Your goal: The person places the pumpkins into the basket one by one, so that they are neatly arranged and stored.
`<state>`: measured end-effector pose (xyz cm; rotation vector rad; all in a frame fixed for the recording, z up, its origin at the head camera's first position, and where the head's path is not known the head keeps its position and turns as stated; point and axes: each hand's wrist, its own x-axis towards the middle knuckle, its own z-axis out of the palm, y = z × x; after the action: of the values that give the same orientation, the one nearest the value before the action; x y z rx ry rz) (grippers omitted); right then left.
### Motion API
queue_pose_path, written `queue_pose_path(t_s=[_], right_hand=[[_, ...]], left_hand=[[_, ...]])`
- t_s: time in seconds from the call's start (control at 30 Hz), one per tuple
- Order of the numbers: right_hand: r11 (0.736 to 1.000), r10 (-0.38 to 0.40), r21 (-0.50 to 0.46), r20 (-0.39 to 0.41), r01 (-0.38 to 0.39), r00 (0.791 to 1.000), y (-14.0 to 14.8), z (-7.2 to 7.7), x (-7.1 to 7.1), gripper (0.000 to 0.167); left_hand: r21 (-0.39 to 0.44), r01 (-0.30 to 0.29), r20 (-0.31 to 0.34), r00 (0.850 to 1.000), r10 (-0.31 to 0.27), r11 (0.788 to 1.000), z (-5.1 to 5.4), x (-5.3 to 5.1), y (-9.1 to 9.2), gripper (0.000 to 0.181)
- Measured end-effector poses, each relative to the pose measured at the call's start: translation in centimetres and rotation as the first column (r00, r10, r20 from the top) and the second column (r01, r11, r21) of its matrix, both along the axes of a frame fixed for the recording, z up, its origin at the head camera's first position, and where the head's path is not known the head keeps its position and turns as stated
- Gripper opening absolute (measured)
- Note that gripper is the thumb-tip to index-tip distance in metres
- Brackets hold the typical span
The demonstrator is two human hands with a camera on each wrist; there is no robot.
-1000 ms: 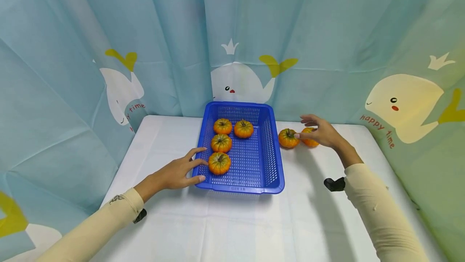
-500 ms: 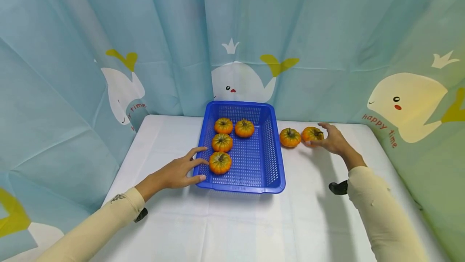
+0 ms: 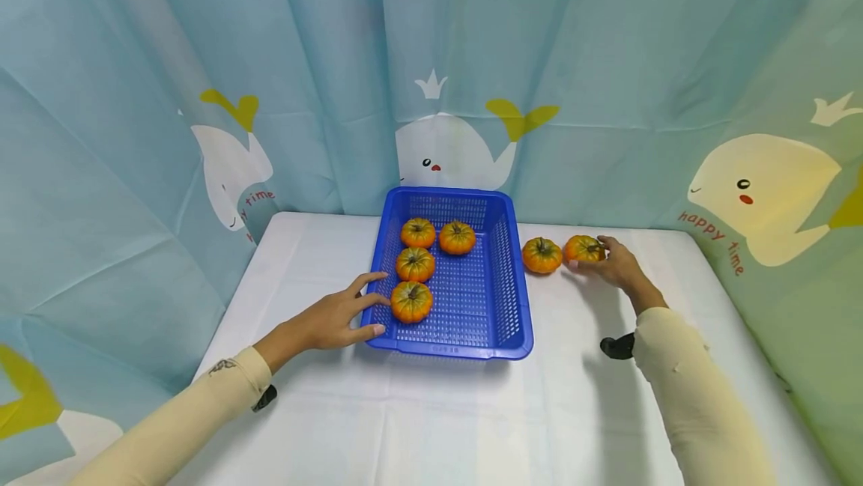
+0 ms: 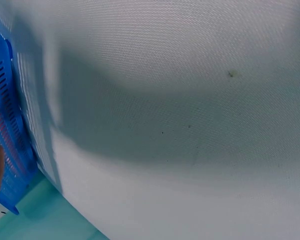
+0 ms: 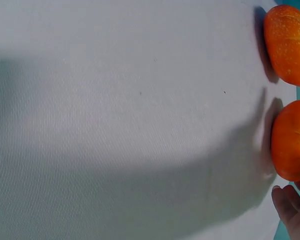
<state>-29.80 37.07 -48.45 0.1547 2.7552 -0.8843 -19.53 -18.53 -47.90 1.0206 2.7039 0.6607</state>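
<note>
A blue plastic basket [image 3: 448, 350] holds several small orange pumpkins, one of them the front pumpkin [image 3: 411, 302]. My left hand [image 3: 330, 319] rests at the basket's left rim, fingers spread and fairly straight; one fingertip is close to the front pumpkin, and I cannot tell if they touch. Right of the basket, two pumpkins stand on the table. My right hand [image 3: 619, 265] has its thumb and fingers bent around the outer pumpkin [image 3: 583, 249], which still sits on the table. Beside it is the other pumpkin [image 3: 542, 255]. The right wrist view shows fingers [image 5: 290, 205] at the outer pumpkin's side.
The white-covered table [image 3: 445, 426] ends at a light blue curtain [image 3: 310, 59] with whale prints, which surrounds it at the back and sides. The inner pumpkin stands close to the basket's right wall. A dark wrist device [image 3: 616, 347] hangs under the right sleeve.
My right hand has moved right, from above the two pumpkins to the outer one, and its fingers have closed in around it. The left hand has stayed at the rim.
</note>
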Motion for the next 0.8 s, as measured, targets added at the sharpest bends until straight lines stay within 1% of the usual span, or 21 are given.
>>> queue_pose_path(t_s=[0.13,0.33,0.5,0.63,0.7,0.8], right_hand=[[0.999,-0.029,0.014,-0.003,0.029,1.0,0.1,-0.4,-0.2,0.096],[0.998,-0.066,-0.01,-0.037,0.065,0.997,0.2,-0.9,-0.2,0.084],[0.998,-0.062,-0.018,-0.065,0.061,0.996,0.2,-1.2,0.0,0.082],[0.998,-0.061,-0.03,-0.06,0.059,0.996,0.1,-1.3,0.1,0.083],[0.998,-0.061,-0.031,-0.052,0.059,0.997,0.1,-1.2,0.2,0.085],[0.999,-0.047,-0.026,-0.06,0.045,0.997,0.0,-1.0,0.4,0.084]], left_hand=[[0.002,0.004,-0.013,1.0,-0.004,1.0,0.0,0.0,0.1,0.054],[0.003,0.008,-0.01,1.0,-0.008,1.0,0.1,-0.1,0.1,0.055],[0.003,0.003,-0.005,1.0,-0.003,1.0,0.1,0.0,0.1,0.054],[0.003,-0.002,0.005,1.0,0.002,1.0,0.3,0.2,0.1,0.054],[0.002,-0.004,0.009,1.0,0.004,1.0,0.4,0.3,0.1,0.054],[-0.003,-0.004,0.008,1.0,0.004,1.0,0.5,0.3,0.1,0.054]])
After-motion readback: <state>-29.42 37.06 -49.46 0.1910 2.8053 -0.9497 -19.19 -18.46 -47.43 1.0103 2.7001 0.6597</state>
